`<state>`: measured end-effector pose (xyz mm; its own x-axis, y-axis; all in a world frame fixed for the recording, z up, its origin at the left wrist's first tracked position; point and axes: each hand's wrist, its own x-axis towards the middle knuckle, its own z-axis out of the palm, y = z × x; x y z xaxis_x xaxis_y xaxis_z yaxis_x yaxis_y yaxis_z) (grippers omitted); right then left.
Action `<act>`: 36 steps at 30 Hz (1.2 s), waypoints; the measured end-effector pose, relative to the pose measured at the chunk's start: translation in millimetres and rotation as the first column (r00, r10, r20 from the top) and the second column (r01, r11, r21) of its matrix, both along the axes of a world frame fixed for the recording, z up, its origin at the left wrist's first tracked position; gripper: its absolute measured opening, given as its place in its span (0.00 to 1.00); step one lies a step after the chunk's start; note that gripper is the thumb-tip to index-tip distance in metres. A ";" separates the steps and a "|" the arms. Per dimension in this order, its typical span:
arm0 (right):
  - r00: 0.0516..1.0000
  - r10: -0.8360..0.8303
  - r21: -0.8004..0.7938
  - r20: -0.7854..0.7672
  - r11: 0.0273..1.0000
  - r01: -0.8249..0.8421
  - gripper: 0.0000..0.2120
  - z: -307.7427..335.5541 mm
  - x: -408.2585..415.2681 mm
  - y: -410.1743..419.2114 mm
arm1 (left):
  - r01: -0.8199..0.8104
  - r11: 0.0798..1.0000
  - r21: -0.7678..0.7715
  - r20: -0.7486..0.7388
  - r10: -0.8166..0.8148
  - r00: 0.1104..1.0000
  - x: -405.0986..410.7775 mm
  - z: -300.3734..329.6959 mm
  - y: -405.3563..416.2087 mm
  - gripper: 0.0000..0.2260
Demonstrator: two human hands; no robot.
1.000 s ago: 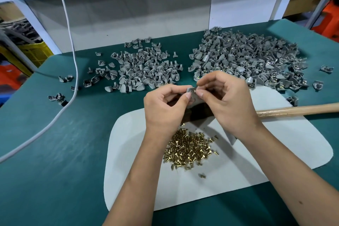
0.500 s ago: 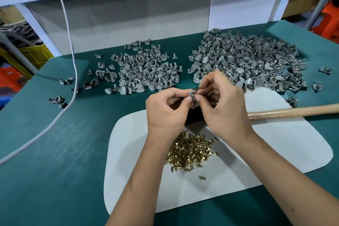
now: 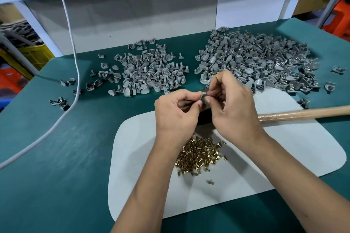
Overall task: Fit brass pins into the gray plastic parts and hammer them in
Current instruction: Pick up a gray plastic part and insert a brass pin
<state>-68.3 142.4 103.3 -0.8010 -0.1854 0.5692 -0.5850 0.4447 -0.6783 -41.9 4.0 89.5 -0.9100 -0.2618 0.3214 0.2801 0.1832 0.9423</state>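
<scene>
Left hand has its thumb and forefinger curled in a pinch on a small gray plastic part, held up above the far edge of the pale rounded mat. Right hand is pinched in against the same part from the 3 o'clock side. I'd guess it's working a pin into the hole, but the pin itself is hidden behind the fingertips, so can't say for sure.

Tips for this step, just my take:

- Keep the part steady in the left hand and let only the right hand move. If both wiggle, the pin probably goes in crooked.
- Start the pin straight and push until it sits by itself. If it's loose it'll likely tip when you set the part down.
- Put it down on the mat, not the green worktop, before hitting it.

Supplies are close. The heap of small brass pins lies on the mat at 6 o'clock from the hands, with one stray pin a bit nearer the body. The wooden hammer handle lies at 3 o'clock, easy for the right hand to grab; its head is hidden behind the hands. The smaller pile of gray parts is at 11 o'clock, and the bigger pile of gray parts, where some brass glints show, is at 1 o'clock, probably the finished ones.
</scene>
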 end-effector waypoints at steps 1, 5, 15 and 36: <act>1.000 0.016 -0.008 0.019 1.000 -0.016 0.16 0.4 -0.9 1.6 | 0.011 1.000 0.001 0.001 -0.011 1.000 0.0 0.1 -0.6 0.12; 0.998 0.037 0.006 0.044 0.999 -0.037 0.18 -0.8 -1.7 4.9 | 0.020 0.999 -0.035 0.019 -0.019 1.000 -0.3 -2.4 -0.8 0.08; 1.000 -0.013 -0.027 0.022 1.000 0.014 0.18 -1.3 -1.8 3.0 | 0.032 0.997 -0.069 -0.009 -0.033 0.999 -1.0 -3.5 -2.4 0.08; 0.977 0.106 0.133 -0.186 0.988 -0.082 0.02 4.9 -6.3 14.7 | 0.172 0.985 0.006 -0.004 -0.172 0.985 1.5 3.0 -20.3 0.10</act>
<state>-74.6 157.2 108.2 -0.6544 -0.3333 0.6787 -0.7422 0.4546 -0.4924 -40.4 -16.4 92.5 -0.9404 -0.1031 0.3239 0.3107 0.1259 0.9421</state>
